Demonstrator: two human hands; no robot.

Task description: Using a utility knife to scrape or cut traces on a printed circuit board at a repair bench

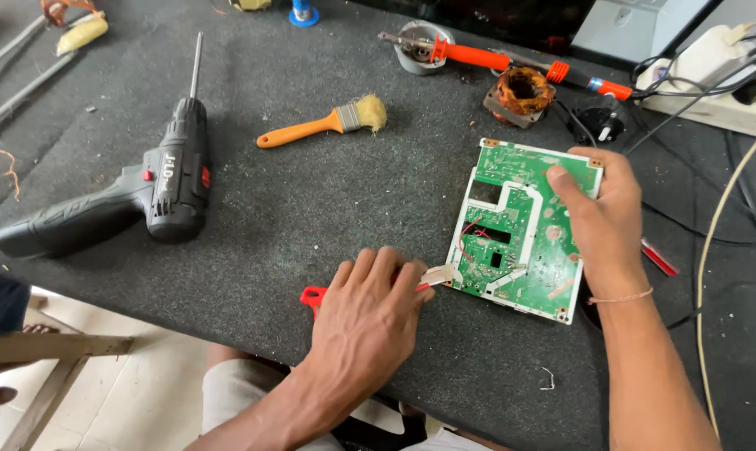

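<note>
Firmly, the left hand [369,305] was curled over a red-handled tool [314,295], fingers closed around it so that only the red end and a pale tip [439,275] showed; the tip touched the near left edge of a green circuit board [511,242]. The right hand [603,213] lay flat on the board's far right corner, fingers loosely bent and pressing down, gripping nothing. The board sat near the table's [311,209] front edge, tilted, with open dark matting to its left and in front. It was green with white traces, a rectangular cut-out and a red wire loop. Farther off lay a black cordless drill [144,196], an orange-handled brush [328,124] and a copper coil [521,92]. The tool's shaft was hidden under the hand, so its kind could not be told; cables [728,209] ran off the right edge.
</note>
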